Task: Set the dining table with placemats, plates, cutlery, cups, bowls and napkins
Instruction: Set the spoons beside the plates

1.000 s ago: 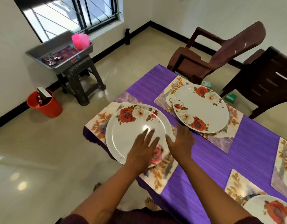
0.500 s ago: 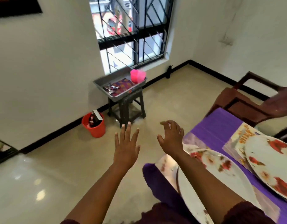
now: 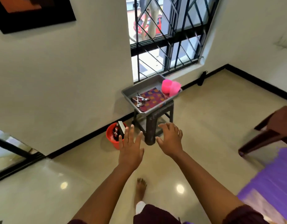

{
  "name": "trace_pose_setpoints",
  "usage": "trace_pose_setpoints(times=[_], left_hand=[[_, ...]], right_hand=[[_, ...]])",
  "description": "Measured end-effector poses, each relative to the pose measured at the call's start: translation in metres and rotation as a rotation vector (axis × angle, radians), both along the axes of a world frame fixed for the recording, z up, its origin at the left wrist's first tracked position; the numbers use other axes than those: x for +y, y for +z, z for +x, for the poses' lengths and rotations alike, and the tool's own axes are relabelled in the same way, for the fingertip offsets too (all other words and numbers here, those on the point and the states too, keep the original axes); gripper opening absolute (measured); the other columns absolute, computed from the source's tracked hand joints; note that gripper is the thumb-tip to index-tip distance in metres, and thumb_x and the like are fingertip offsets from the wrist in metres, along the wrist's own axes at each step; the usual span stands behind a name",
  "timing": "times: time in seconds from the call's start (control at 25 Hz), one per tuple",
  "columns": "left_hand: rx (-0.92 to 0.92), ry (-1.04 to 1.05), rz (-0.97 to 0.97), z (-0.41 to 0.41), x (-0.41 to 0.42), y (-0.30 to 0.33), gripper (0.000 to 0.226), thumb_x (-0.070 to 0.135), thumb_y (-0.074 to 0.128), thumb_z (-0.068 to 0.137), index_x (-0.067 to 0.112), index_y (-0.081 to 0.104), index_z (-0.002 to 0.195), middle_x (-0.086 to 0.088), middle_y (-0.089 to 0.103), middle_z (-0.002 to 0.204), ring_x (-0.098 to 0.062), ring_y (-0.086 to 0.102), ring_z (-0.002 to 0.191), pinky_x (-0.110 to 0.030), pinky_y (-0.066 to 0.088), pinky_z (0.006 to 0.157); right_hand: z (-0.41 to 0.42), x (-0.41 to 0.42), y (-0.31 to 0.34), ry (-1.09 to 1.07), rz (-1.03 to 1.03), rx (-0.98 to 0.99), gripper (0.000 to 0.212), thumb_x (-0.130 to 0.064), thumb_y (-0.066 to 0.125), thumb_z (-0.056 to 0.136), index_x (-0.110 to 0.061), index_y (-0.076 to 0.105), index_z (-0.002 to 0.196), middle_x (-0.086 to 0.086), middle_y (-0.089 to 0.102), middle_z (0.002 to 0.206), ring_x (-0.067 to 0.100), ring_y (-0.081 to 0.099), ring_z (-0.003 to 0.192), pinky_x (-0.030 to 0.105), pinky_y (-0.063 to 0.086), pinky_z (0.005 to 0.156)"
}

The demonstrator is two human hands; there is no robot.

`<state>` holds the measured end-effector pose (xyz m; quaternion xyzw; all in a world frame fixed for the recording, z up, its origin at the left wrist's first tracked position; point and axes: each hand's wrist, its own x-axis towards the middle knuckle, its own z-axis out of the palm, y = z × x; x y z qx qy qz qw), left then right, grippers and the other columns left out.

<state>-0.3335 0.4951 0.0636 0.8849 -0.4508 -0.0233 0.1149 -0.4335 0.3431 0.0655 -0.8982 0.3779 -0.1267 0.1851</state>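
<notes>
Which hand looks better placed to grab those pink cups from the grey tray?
Probably the right hand: it is open, empty and lies more nearly below the pink cups at the tray's right end. The left hand is further left, by the red bucket.

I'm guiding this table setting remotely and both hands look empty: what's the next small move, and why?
Probably step on toward the grey tray on the stool and reach for the pink cups or the spoons. Both the left hand and the right hand are open, hold nothing, and are short of the tray.
</notes>
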Motion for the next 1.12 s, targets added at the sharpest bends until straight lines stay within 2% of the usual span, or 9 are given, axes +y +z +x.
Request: trace_pose_setpoints(times=[0.16,0.24,0.36,0.52,0.72,0.84,0.96,1.12], left_hand=[[-0.032,-0.078,0.137,0.085,-0.073,0.003,0.064,0.037,0.048,0.098,0.027,0.017,0.154,-0.008,-0.022,0.160,-0.027,-0.027,0.145,-0.051,-0.007,0.118],[-0.040,-0.104,0.142,0.128,-0.105,0.005,0.059,0.036,0.049,0.098,0.025,0.026,0.151,-0.009,-0.013,0.162,-0.028,-0.019,0.148,-0.051,-0.004,0.119],[-0.013,-0.077,0.106,0.177,-0.137,-0.002,0.050,0.035,0.056,0.094,0.022,0.045,0.141,-0.011,0.010,0.162,-0.029,0.001,0.150,-0.050,0.005,0.119],[0.224,-0.018,0.088,0.219,-0.163,-0.031,0.039,0.022,0.063,0.091,0.014,0.056,0.128,-0.018,0.026,0.155,-0.036,0.022,0.145,-0.046,0.028,0.116],[0.449,0.013,0.083,0.280,-0.240,-0.064,0.039,0.018,0.056,0.095,0.008,0.051,0.132,-0.011,0.029,0.149,-0.026,0.031,0.139,-0.027,0.028,0.110],[0.610,0.077,0.140,0.326,-0.301,-0.107,0.040,0.020,0.058,0.094,0.010,0.050,0.132,-0.008,0.038,0.135,-0.026,0.045,0.125,-0.028,0.037,0.102],[0.707,0.154,0.279,0.370,-0.362,-0.161,0.045,0.026,0.060,0.093,0.012,0.049,0.134,-0.007,0.042,0.134,-0.026,0.048,0.121,-0.033,0.040,0.102],[0.883,0.362,0.302,0.399,-0.411,-0.221,0.043,0.026,0.063,0.088,0.009,0.053,0.126,-0.011,0.052,0.125,-0.031,0.054,0.116,-0.034,0.045,0.096]], right_hand=[[0.085,-0.066,-0.009,-0.009,0.066,0.050,0.053,-0.035,0.067,0.084,-0.027,0.048,0.133,0.002,0.044,0.136,0.025,0.035,0.134,0.052,0.023,0.114],[0.123,-0.100,-0.007,0.010,0.086,0.088,0.053,-0.035,0.065,0.086,-0.027,0.046,0.134,0.002,0.043,0.137,0.025,0.034,0.134,0.051,0.021,0.116],[0.165,-0.148,-0.005,0.050,0.090,0.165,0.051,-0.036,0.062,0.088,-0.026,0.045,0.135,0.003,0.042,0.138,0.026,0.033,0.135,0.050,0.017,0.117],[0.205,-0.197,-0.016,0.120,0.139,0.258,0.044,-0.035,0.063,0.086,-0.028,0.048,0.127,0.001,0.045,0.132,0.025,0.039,0.128,0.045,0.024,0.113],[0.272,-0.268,-0.052,0.209,0.230,0.431,0.051,-0.041,0.061,0.088,-0.025,0.043,0.133,0.003,0.043,0.133,0.028,0.041,0.124,0.044,0.032,0.107],[0.327,-0.316,-0.095,0.223,0.330,0.531,0.057,-0.043,0.059,0.089,-0.023,0.038,0.138,0.007,0.039,0.140,0.031,0.039,0.128,0.047,0.032,0.106],[0.380,-0.360,-0.151,0.219,0.425,0.584,0.063,-0.041,0.060,0.090,-0.021,0.032,0.142,0.010,0.036,0.142,0.034,0.038,0.130,0.049,0.033,0.106],[0.426,-0.386,-0.218,0.057,0.583,0.497,0.061,-0.038,0.062,0.089,-0.020,0.035,0.141,0.013,0.032,0.146,0.037,0.033,0.134,0.052,0.034,0.108]])
